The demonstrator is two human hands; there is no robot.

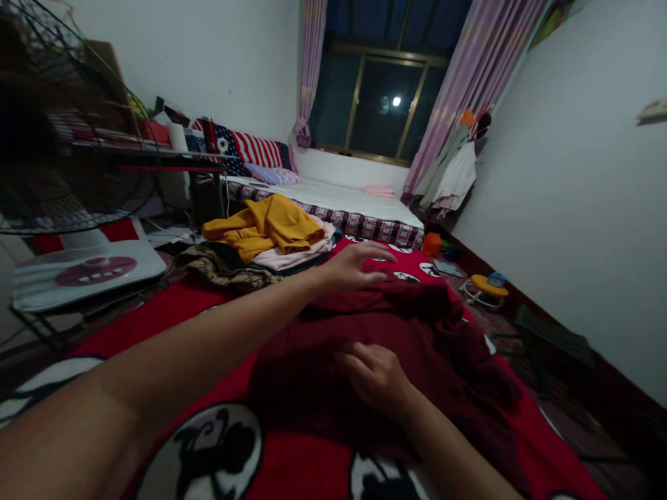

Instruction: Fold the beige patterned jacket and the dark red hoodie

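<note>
Left hand [354, 267] and right hand [376, 376] flat on maroon garment [417, 326], fingers loosely apart, gripping nothing; red bed cover [171, 309] beneath; yellow clothes [271, 226] beyond fingertips, dark window [385, 104] farther.

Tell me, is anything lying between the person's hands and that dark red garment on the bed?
Nothing visible. The left hand lies on the far edge of the dark red garment, the right hand on its middle. The yellow top lies farther off.
</note>
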